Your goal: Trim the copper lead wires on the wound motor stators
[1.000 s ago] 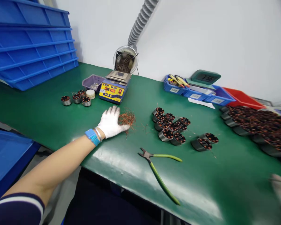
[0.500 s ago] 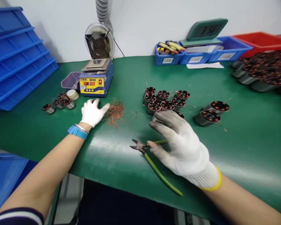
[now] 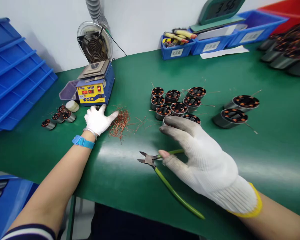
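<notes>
My left hand (image 3: 97, 119), in a white glove, lies on the bench with thumb and fingers apart. Its fingertips are just in front of a blue and yellow heated pot (image 3: 95, 88), and its thumb reaches a heap of copper wire clippings (image 3: 120, 123). My right hand (image 3: 200, 156), gloved with a bare thumb tip, is open over the front of a group of wound motor stators (image 3: 178, 108). Its fingers partly cover one stator; contact is unclear. Below the hand lie side cutters (image 3: 168, 181) with green handles, jaws apart; the thumb overlaps one handle.
Two stators (image 3: 231, 118) stand to the right, a small group of stators (image 3: 65, 116) at the left. Blue crates (image 3: 17, 76) tilt at the far left. Tool boxes (image 3: 176, 50) and a clock (image 3: 221, 11) line the back; more stators (image 3: 290, 50) crowd the right.
The view has tilted and shifted slightly. My right hand stays open near the front stators, and my left hand rests in about the same place by the clippings.
</notes>
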A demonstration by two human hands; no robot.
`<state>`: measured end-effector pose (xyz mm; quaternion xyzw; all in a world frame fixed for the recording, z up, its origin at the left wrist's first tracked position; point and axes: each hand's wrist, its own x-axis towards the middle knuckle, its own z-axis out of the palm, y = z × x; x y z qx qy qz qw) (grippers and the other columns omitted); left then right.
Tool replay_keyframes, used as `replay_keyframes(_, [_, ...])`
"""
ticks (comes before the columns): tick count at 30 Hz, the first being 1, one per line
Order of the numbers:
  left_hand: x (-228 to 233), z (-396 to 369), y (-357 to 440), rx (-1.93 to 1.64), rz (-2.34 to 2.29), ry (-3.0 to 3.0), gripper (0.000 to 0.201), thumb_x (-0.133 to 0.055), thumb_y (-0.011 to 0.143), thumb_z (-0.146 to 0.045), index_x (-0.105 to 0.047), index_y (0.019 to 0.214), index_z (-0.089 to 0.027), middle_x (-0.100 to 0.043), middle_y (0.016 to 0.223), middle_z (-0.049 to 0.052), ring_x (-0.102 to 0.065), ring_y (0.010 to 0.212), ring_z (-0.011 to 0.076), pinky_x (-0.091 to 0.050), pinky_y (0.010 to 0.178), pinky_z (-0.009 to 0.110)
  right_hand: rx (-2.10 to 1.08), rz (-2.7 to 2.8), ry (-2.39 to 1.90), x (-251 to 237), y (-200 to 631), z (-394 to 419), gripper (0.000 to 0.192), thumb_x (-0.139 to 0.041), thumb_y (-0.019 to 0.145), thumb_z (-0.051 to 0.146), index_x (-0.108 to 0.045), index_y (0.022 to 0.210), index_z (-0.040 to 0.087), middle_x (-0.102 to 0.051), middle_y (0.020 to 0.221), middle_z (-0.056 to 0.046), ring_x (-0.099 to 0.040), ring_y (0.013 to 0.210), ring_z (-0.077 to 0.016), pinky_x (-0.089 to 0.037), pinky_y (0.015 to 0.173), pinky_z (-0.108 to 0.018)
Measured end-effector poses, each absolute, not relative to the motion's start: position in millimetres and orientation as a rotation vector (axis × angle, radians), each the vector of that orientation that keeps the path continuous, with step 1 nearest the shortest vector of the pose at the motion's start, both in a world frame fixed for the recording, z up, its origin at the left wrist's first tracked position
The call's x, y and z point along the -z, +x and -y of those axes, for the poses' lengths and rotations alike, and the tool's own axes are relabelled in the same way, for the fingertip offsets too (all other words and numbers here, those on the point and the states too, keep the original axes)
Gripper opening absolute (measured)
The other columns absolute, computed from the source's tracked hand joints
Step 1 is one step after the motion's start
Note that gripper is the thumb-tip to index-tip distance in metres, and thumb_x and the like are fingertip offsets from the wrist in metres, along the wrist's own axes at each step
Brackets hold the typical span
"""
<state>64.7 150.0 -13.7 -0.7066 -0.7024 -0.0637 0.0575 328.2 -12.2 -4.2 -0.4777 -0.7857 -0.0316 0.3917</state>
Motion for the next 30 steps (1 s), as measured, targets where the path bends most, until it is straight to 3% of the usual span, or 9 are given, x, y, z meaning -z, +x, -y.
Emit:
replay_keyframes(5, [14, -150, 65, 0.282, 2.033, -2.282, 0.070, -0.045, 0.081, -0.072, -0.059, 0.133, -0.029, -0.054, 0.130, 0.017, -0.051, 0.119, 0.0389, -0.044, 0.097, 0.052, 0.078, 1.980, -1.239, 6, 327, 13, 0.039, -0.059, 0.089, 0.032, -0.052, 0.123, 0.015, -0.055, 0.130, -0.021, -0.056, 0.121, -0.0332, -0.051, 0.096, -0.051])
replay_keyframes(10, [18, -152, 61, 0.278, 2.000, -2.262, 0.076, -0.048, 0.076, -0.077, -0.059, 0.134, -0.027, -0.054, 0.127, 0.020, -0.051, 0.117, 0.0455, -0.044, 0.092, 0.061, 0.081, 1.977, -1.211, 7, 327, 13, 0.039, -0.059, 0.089, 0.034, -0.053, 0.121, 0.013, -0.056, 0.128, -0.022, -0.057, 0.120, -0.0332, -0.052, 0.095, -0.050])
replay_keyframes(13, [18, -154, 56, 0.384, 1.906, -2.387, 0.071, -0.049, 0.079, -0.072, -0.063, 0.128, -0.022, -0.057, 0.124, 0.018, -0.053, 0.117, 0.0398, -0.045, 0.097, 0.056, 0.077, 1.971, -1.217, 8, 328, 13, 0.039, -0.059, 0.088, 0.033, -0.054, 0.121, 0.012, -0.056, 0.128, -0.023, -0.057, 0.120, -0.0335, -0.052, 0.095, -0.050])
replay_keyframes(16, [18, -155, 53, 0.402, 1.807, -2.506, 0.071, -0.041, 0.087, -0.063, -0.054, 0.135, -0.013, -0.056, 0.132, 0.018, -0.053, 0.124, 0.0319, -0.043, 0.106, 0.046, 0.070, 1.966, -1.223, 7, 329, 13, 0.039, -0.059, 0.088, 0.033, -0.054, 0.121, 0.012, -0.056, 0.128, -0.022, -0.057, 0.119, -0.0331, -0.051, 0.095, -0.050])
replay_keyframes(20, [22, -149, 58, 0.330, 1.693, -2.622, 0.085, -0.039, 0.088, -0.063, -0.036, 0.145, 0.001, -0.042, 0.147, 0.027, -0.044, 0.136, 0.0373, -0.037, 0.112, 0.049, 0.064, 1.942, -1.220, 8, 330, 11, 0.039, -0.059, 0.087, 0.035, -0.055, 0.120, 0.013, -0.057, 0.129, -0.022, -0.057, 0.119, -0.0332, -0.051, 0.096, -0.050])
replay_keyframes(23, [28, -142, 66, 0.278, 1.594, -2.716, 0.088, -0.041, 0.086, -0.066, -0.038, 0.144, 0.001, -0.039, 0.150, 0.028, -0.035, 0.142, 0.0398, -0.030, 0.116, 0.052, 0.056, 1.897, -1.258, 10, 333, 8, 0.039, -0.058, 0.088, 0.035, -0.055, 0.122, 0.016, -0.057, 0.129, -0.019, -0.057, 0.120, -0.0326, -0.051, 0.096, -0.051])
replay_keyframes(26, [28, -137, 69, 0.303, 1.550, -2.772, 0.086, -0.036, 0.089, -0.066, -0.035, 0.145, 0.000, -0.040, 0.151, 0.027, -0.035, 0.143, 0.0367, -0.030, 0.117, 0.050, 0.081, 1.856, -1.294, 11, 338, 4, 0.040, -0.057, 0.088, 0.035, -0.055, 0.123, 0.016, -0.058, 0.129, -0.019, -0.056, 0.121, -0.0324, -0.050, 0.097, -0.050])
replay_keyframes(30, [12, -120, 77, 0.519, 1.490, -2.732, 0.099, -0.042, 0.083, -0.072, -0.024, 0.149, -0.001, -0.023, 0.158, 0.028, -0.023, 0.148, 0.0373, -0.028, 0.118, 0.051, 0.228, 1.913, -1.385, 12, 344, -9, 0.042, -0.060, 0.081, 0.035, -0.060, 0.118, 0.014, -0.056, 0.131, -0.020, -0.053, 0.122, -0.0354, -0.047, 0.100, -0.051])
